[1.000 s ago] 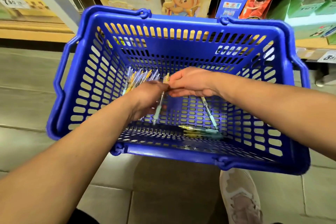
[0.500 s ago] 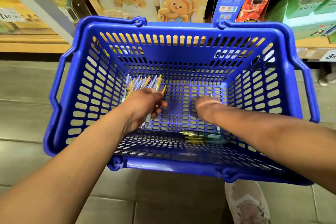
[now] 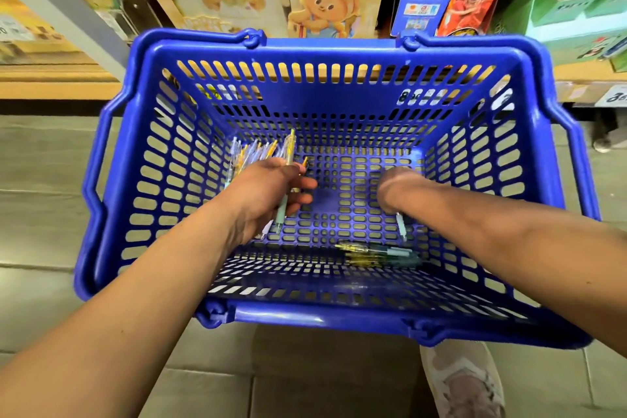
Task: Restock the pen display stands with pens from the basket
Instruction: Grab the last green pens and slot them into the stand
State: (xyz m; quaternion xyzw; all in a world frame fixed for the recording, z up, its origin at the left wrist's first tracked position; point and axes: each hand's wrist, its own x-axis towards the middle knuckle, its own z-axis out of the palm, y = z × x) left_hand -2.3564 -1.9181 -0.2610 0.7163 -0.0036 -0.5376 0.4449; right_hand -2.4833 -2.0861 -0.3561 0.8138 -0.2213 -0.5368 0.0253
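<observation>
Warm indoor light, edges bowed, shelf background softly blurred.

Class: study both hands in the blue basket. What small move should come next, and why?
Probably the right hand should close on the pen showing beneath it and pass it to the bundle of pens gripped by the left hand. Its fingers are hidden, so the grip is unclear. More loose pens lie on the floor of the basket.
</observation>
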